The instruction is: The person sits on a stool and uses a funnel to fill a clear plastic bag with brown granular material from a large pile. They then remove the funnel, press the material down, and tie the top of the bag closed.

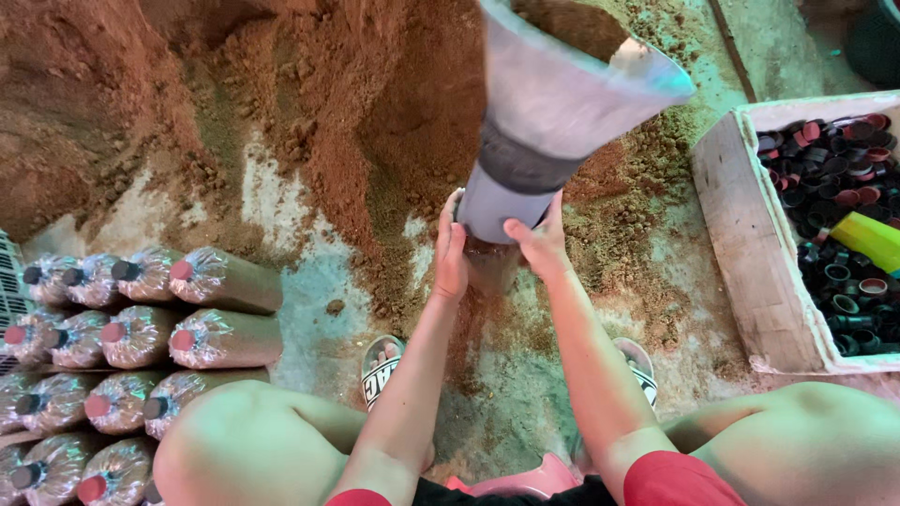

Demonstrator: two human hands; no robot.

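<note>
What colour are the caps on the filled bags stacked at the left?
The caps are a mix of red and black, seen in the head view on the stacked bags.

Grey funnel, tilted, brown sawdust inside, upper centre of frame, spout in clear bag below

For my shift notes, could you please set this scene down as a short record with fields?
Left hand: pressed on the left side of the grey funnel tube's narrow lower end
Right hand: on the tube's right side
Under the tube: a bag of brown substrate, between both hands
Funnel top: wide, brown material inside
Ground: reddish-brown sawdust heap
Left of the person: stacked filled bags with red and black caps
Right of the person: white box of loose caps
</note>
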